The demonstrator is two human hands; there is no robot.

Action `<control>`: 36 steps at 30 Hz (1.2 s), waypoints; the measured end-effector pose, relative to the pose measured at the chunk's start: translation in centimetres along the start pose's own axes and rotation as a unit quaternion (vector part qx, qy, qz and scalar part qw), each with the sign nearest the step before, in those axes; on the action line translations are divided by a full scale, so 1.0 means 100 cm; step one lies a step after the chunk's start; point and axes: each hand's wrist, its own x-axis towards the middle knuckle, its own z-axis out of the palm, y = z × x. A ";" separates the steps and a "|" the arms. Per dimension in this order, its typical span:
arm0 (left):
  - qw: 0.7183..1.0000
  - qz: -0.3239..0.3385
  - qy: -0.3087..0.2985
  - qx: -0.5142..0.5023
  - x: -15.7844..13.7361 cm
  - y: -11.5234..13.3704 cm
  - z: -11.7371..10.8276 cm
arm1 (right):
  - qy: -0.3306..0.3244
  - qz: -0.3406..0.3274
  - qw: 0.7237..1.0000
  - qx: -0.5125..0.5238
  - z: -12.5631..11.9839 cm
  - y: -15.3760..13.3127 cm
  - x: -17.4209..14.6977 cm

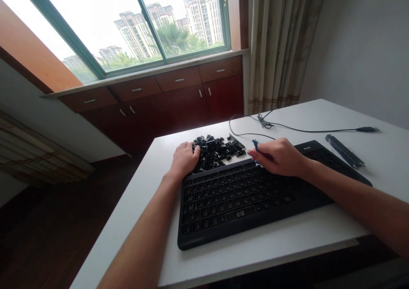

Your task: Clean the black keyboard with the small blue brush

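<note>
Both hands work at the far edge of a black keyboard point(255, 195) that lies on the white counter point(255, 250). My left hand point(185, 159) rests palm-down with curled fingers on the near side of a heap of loose black keycaps point(219, 150), touching them; whether it has pinched one between the fingertips I cannot tell, as the fingers hide what is under them. My right hand point(279, 157) is closed around a small blue keycap puller point(255, 145), whose tip sticks out past the thumb and forefinger, just beside the heap and above the keyboard's top row. The caps look like small, light, hard plastic pieces, smooth enough to slide or skitter off when nudged; by my judgement each is best taken singly by its two opposite sides between thumb and forefinger, not scooped. The puller appears thin and somewhat springy, so a grip near its middle seems right. The keyboard itself looks stiff and flat, heavy enough to stay put. Its cable point(287, 127) trails across the counter to a plug point(367, 129), and a dark strip point(345, 151) lies off the keyboard's right end.
</note>
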 end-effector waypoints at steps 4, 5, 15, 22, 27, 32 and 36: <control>1.000 0.001 0.000 -0.003 0.000 0.000 0.000 | -0.001 -0.001 1.000 0.001 0.000 0.000 0.000; 1.000 0.000 -0.002 -0.003 0.000 0.000 0.000 | 0.000 -0.001 1.000 0.001 0.000 0.000 0.000; 1.000 0.002 -0.003 -0.001 0.000 0.001 -0.001 | -0.006 0.006 1.000 0.008 -0.001 -0.001 0.000; 1.000 0.001 -0.005 0.005 0.000 0.000 0.000 | -0.004 0.002 1.000 0.007 -0.001 -0.001 0.000; 1.000 0.002 -0.008 0.011 0.000 0.001 -0.002 | -0.007 0.001 1.000 0.000 -0.001 -0.001 0.000; 1.000 -0.002 -0.012 0.015 -0.001 0.002 -0.003 | -0.001 0.000 1.000 0.002 0.000 -0.001 0.000; 1.000 -0.001 -0.012 0.014 -0.001 0.002 -0.002 | -0.002 0.001 1.000 0.003 -0.001 -0.001 0.000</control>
